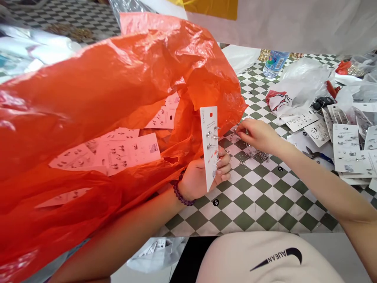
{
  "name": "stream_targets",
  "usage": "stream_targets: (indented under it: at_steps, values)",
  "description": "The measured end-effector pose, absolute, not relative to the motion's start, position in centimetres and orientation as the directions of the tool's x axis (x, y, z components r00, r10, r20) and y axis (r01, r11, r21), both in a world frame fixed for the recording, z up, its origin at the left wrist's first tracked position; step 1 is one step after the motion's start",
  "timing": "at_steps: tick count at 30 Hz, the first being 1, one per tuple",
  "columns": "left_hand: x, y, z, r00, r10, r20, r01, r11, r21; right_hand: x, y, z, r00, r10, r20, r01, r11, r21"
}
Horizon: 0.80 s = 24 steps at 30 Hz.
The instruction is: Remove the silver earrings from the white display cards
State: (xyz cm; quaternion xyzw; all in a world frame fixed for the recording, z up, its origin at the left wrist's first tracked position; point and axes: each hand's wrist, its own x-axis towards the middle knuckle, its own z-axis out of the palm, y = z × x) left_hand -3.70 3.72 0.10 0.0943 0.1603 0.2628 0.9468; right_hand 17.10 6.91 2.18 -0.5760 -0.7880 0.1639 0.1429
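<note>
My left hand (203, 175) holds a white earring card (209, 157) on edge, its face turned to the right. Several small silver earrings stick out from the card. Around that wrist is a dark beaded bracelet (182, 192). My right hand (256, 133) is over the checkered table, thumb and fingertips pinched together; what is between them, if anything, is too small to make out. Loose silver earrings (260, 156) lie in a small pile just below it. A large orange plastic bag (97, 94) stands at the left, with several earring cards (126, 155) inside it.
Filled earring cards (347, 143) are stacked at the right, beside blue-handled pliers (321, 156). Behind them lie clear plastic bags (308, 76) and a water bottle (275, 63). A white sheet-like surface (294, 25) hangs across the top. The table's front edge is close to my body.
</note>
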Motion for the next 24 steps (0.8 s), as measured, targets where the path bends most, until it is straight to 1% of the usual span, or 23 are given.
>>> stream_targets:
  at_steps: [1,2,3,4,6,7,9,11,13,14,15,16,17,18,19,20,21,22,24]
  values:
    - [-3.7,3.6,0.1,0.819,0.518,-0.246,-0.46,0.849,0.259,16.6,6.2,2.6,-0.243,0.968,0.056,0.774,0.229,-0.59]
    - [-3.7,3.5,0.0,0.828,0.507,-0.239,-0.451,0.856,0.254,16.0,5.3,3.0,-0.193,0.98,0.043,0.645,0.16,-0.747]
    - [-3.7,3.4,-0.1,0.834,0.499,-0.236,-0.444,0.861,0.25,15.3,4.3,3.3,-0.165,0.986,0.019,0.508,0.101,-0.855]
    - [-3.7,3.3,-0.2,0.837,0.494,-0.234,-0.44,0.863,0.248,14.6,3.3,3.5,-0.138,0.99,0.015,0.391,0.068,-0.918]
    - [-3.6,3.1,-0.3,0.835,0.496,-0.24,-0.439,0.862,0.255,13.1,1.3,3.6,-0.118,0.992,-0.043,0.19,-0.02,-0.982]
    - [-3.6,3.0,-0.4,0.833,0.497,-0.244,-0.437,0.861,0.26,12.5,0.4,3.4,-0.121,0.989,-0.088,0.059,-0.081,-0.995]
    - [-3.5,2.7,-0.5,0.833,0.492,-0.254,-0.426,0.863,0.272,11.3,-1.1,2.9,-0.142,0.976,-0.166,-0.152,-0.187,-0.97]
    - [-3.4,2.4,-0.5,0.837,0.479,-0.264,-0.408,0.868,0.283,10.6,-2.2,2.3,-0.119,0.975,-0.187,-0.243,-0.212,-0.947]
    - [-3.4,2.2,-0.5,0.84,0.47,-0.273,-0.392,0.871,0.294,10.2,-2.8,1.8,-0.072,0.982,-0.173,-0.237,-0.185,-0.954]
    - [-3.3,2.1,-0.4,0.839,0.47,-0.274,-0.392,0.871,0.295,10.2,-3.1,1.6,-0.045,0.987,-0.155,-0.198,-0.161,-0.967]
    - [-3.3,2.1,-0.3,0.839,0.469,-0.274,-0.393,0.872,0.29,10.2,-3.2,1.5,-0.014,0.993,-0.121,-0.117,-0.121,-0.986]
    - [-3.3,2.0,-0.3,0.842,0.467,-0.271,-0.395,0.875,0.282,10.4,-3.3,1.3,0.024,0.998,-0.056,0.014,-0.057,-0.998]
    - [-3.3,2.0,-0.2,0.845,0.463,-0.267,-0.395,0.878,0.271,10.6,-3.4,1.2,0.052,0.998,0.043,0.185,0.033,-0.982]
    - [-3.3,1.9,-0.2,0.848,0.459,-0.263,-0.395,0.88,0.262,10.8,-3.4,1.1,0.055,0.985,0.164,0.365,0.133,-0.922]
    - [-3.3,1.9,-0.1,0.851,0.454,-0.262,-0.392,0.883,0.257,11.0,-3.3,1.1,0.026,0.96,0.279,0.513,0.227,-0.828]
    - [-3.4,1.9,-0.1,0.854,0.449,-0.263,-0.386,0.886,0.257,11.3,-3.3,1.1,-0.024,0.931,0.365,0.608,0.303,-0.733]
    - [-3.4,1.9,-0.2,0.855,0.446,-0.266,-0.383,0.887,0.258,11.6,-3.2,1.2,-0.081,0.905,0.417,0.652,0.364,-0.665]
    - [-3.4,1.8,-0.2,0.852,0.447,-0.271,-0.382,0.887,0.26,11.8,-3.2,1.3,-0.129,0.889,0.439,0.661,0.407,-0.63]
    - [-3.5,1.8,-0.3,0.849,0.45,-0.277,-0.383,0.886,0.263,12.1,-3.2,1.6,-0.18,0.884,0.431,0.642,0.438,-0.63]
